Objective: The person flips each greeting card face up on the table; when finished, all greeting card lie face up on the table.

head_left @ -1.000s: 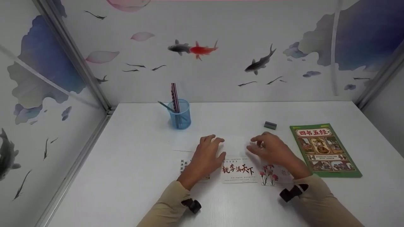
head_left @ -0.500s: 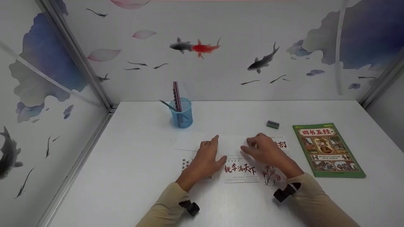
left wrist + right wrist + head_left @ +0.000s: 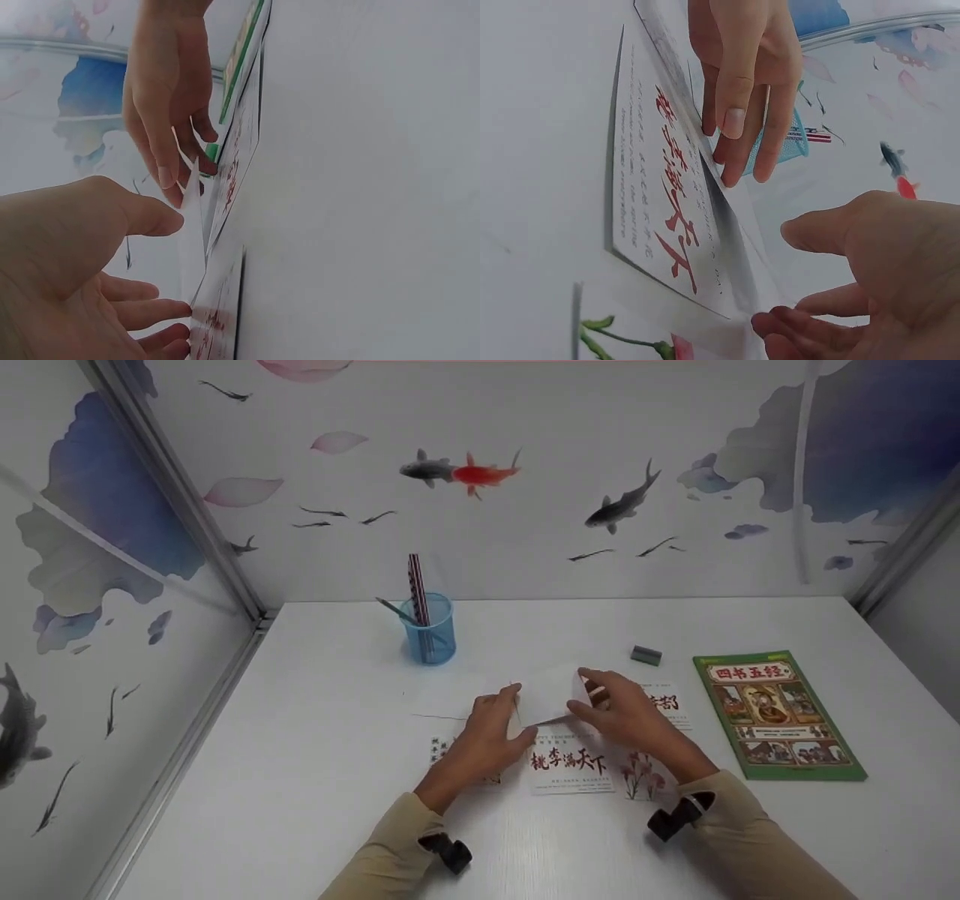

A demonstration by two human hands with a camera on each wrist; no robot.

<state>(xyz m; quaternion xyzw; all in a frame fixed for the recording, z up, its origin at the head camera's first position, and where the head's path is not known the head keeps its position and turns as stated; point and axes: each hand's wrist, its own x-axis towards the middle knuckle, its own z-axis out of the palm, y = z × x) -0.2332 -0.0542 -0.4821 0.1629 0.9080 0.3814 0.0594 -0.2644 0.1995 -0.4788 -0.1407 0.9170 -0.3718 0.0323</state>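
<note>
A blank white card lies between the two hands, its right side tilted up off the table. My right hand holds that raised edge, index fingertip at the far corner and thumb at the near one. Along its left edge, my left hand rests with fingers fairly straight. Just nearer is a card with red characters, also large in the right wrist view. To its right sits a pink flower card, partly under the right forearm. The left hand covers much of another printed card.
Behind the right hand lies another red-lettered card. A green-bordered book is at the right, with a grey-green eraser-like block nearby. A blue mesh pen cup with pencils stands at the back. White walls enclose the table.
The right hand has moved left, off the red-lettered card at the right, to the blank card's right edge, which has risen. The left hand has stayed nearly in place.
</note>
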